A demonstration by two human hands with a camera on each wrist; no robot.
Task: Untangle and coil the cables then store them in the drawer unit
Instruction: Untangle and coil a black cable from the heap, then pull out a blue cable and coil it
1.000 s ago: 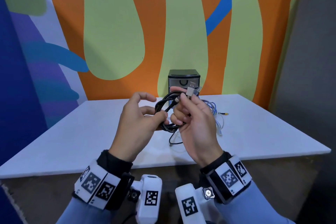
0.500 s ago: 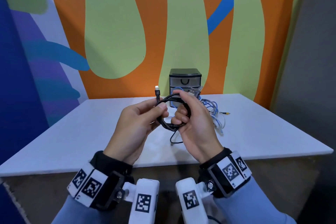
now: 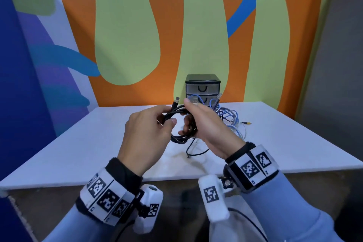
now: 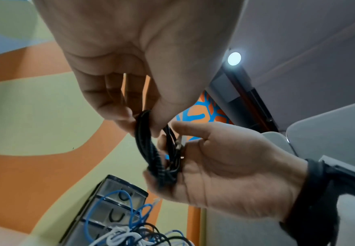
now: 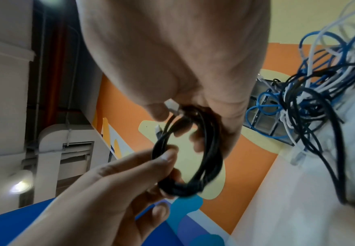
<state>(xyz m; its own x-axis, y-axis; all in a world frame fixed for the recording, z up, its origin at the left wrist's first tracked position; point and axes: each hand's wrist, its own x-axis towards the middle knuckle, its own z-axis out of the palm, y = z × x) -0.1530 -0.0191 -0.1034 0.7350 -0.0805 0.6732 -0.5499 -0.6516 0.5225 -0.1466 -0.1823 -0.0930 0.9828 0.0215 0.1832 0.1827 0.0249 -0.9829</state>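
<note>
Both hands are up off the table [image 3: 275, 143], working a black cable coil [image 3: 183, 137] in mid-air in front of the drawer unit [image 3: 203, 88]. The right hand [image 3: 208, 129] has its fingers curled through the loops, thumb on top, so it acts as the spool that keeps the rounds stacked. The left hand [image 3: 145, 135] pinches the near side of the coil between thumb and fingertips — from the right wrist view that pinch sits right on the strands, probably steadying the last turn so nothing springs open.

One plug end [image 3: 176, 102] sticks up above the coil on the side away from the drawer unit's right edge; a second connector sits tucked under the right thumb, so both ends look to be gathered at the top, handy for tucking in.

The rest of the job is the tangle of blue, white and black cables [image 3: 229, 118], heaped on the table right in front of the drawer unit and partly leaning against its lower drawers. Those drawers all look closed from here, so I'd guess one needs pulling out before this coil goes anywhere — awkward with both hands full.
</note>
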